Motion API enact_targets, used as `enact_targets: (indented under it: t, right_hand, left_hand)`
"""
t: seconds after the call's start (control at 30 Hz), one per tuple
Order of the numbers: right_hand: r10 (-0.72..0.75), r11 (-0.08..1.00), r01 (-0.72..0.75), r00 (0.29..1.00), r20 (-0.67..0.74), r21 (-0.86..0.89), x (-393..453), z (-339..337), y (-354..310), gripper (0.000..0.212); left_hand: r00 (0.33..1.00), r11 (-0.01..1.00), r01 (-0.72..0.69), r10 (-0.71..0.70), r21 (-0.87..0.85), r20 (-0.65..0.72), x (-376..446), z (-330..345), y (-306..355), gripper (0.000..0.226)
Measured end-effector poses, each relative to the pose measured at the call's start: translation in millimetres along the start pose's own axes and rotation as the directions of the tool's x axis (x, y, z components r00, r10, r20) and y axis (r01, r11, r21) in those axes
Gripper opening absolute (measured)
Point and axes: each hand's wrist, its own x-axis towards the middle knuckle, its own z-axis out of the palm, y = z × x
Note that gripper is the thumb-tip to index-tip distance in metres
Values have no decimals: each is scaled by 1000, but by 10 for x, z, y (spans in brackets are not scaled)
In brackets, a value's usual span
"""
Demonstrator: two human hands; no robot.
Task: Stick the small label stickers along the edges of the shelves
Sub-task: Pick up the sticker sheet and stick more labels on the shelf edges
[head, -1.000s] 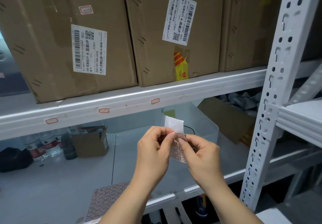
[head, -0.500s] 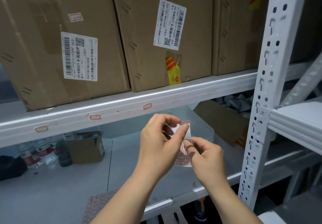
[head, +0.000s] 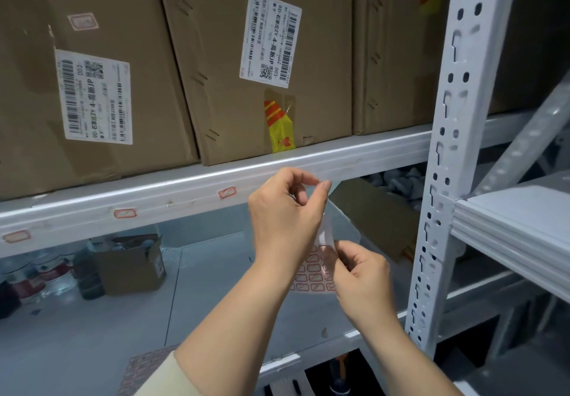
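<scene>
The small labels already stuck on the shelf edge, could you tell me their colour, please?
White with a red outline, seen in the head view.

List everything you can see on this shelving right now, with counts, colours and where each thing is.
cardboard boxes: three, brown, side by side on the upper shelf
shipping labels: two, white with barcodes, on the left and middle boxes
stuck labels: three, red-bordered, along the upper shelf edge
sticker sheet: one, white with red-bordered labels, between the hands
second sticker sheet: one, lying on the lower shelf by the left forearm
small open box: one, brown, lower shelf at left
bottles: several, clear, far left of the lower shelf
upright post: one, white, perforated, at right
left hand: pinches a peeled label near the shelf edge
right hand: holds the sticker sheet
</scene>
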Motion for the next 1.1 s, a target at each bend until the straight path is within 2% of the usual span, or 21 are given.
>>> enact_targets:
  t: [0.27,0.5,0.63,1.1]
  right_hand:
    - [-10,995,7,999,31,95,69,-13,64,34]
    - [-23,993,18,999,40,115,100,-28,115,23]
    - [-20,992,12,998,62,128,118,-26,135,27]
    - [-33,999,33,999,19,33,125,-72,213,21]
  left_hand:
    - [988,992,-69,83,109,-133,39,119,-16,12]
    - [978,980,-97,127,174,-168,24,162,-20,12]
    - [971,967,-110,154,231,-184,33,178,-28,14]
    - [967,974,-55,106,218,-231,24,251,-10,16]
